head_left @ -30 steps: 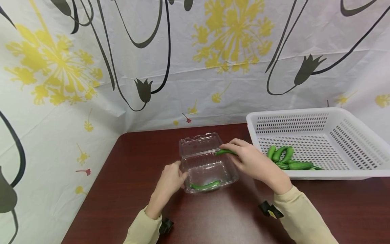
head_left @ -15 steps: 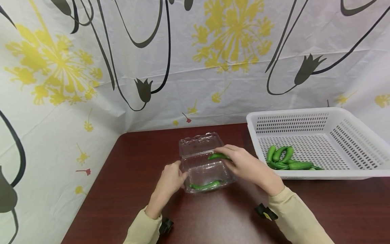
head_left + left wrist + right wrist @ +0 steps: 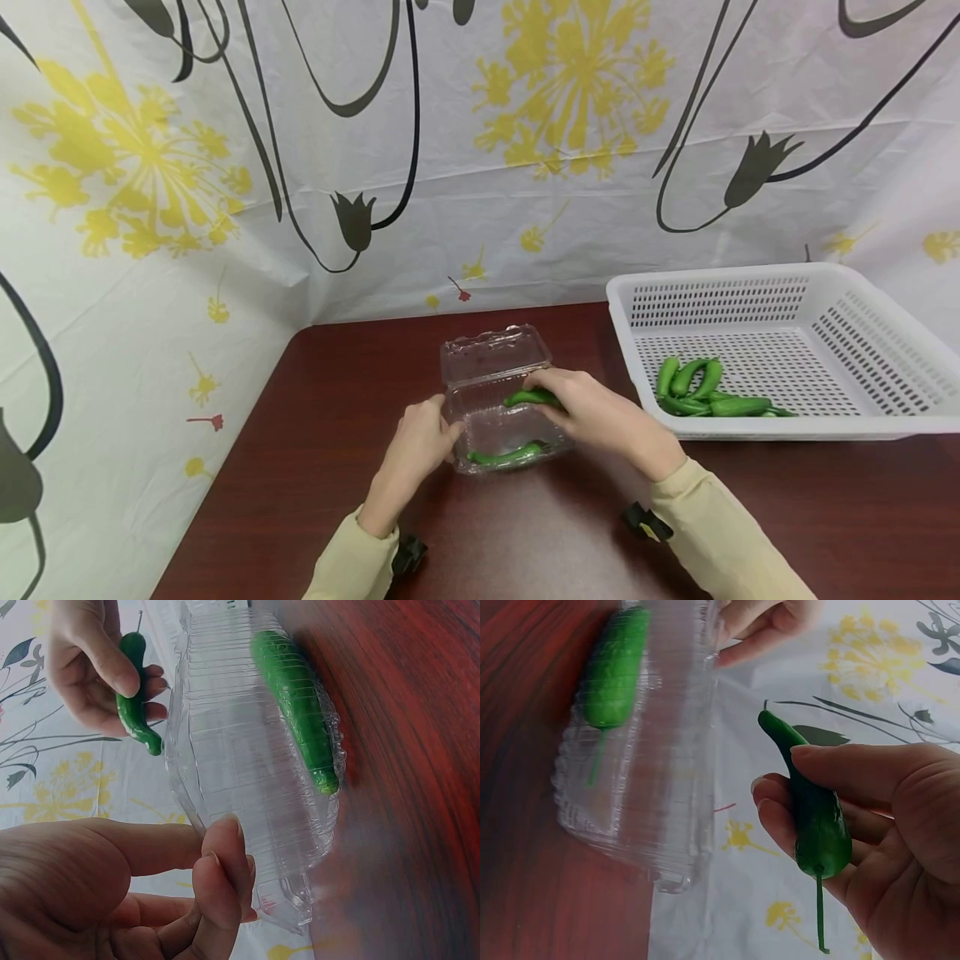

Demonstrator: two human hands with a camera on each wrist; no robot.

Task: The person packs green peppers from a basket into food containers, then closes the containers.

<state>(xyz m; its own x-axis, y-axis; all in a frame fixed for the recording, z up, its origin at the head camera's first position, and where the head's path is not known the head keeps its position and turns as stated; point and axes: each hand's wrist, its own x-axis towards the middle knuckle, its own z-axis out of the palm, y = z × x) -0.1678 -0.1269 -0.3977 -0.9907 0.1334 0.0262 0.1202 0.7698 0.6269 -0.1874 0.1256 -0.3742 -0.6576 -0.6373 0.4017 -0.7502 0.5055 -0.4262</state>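
Observation:
A clear plastic clamshell box (image 3: 487, 421) stands on the table with its lid (image 3: 491, 356) folded back. At its left edge, my left hand (image 3: 417, 437) pinches the rim between thumb and fingers, also seen in the left wrist view. One green chili pepper (image 3: 504, 457) lies along the near side inside the box. My right hand (image 3: 600, 412) holds a second green chili pepper (image 3: 817, 817) over the box's right half, thumb across its middle. This pepper's thin stem hangs free in the right wrist view, and its narrow tip points toward the box.
On the right stands a white perforated plastic basket (image 3: 787, 428) with several green chili peppers (image 3: 738, 407) in its near left corner. Dark reddish wood forms the tabletop (image 3: 360, 383). Behind and to the left hangs a white patterned cloth (image 3: 450, 208).
My right hand has moved left and slightly down with the chili pepper, from the box's right edge to over its inside. My left hand and the box have stayed put.

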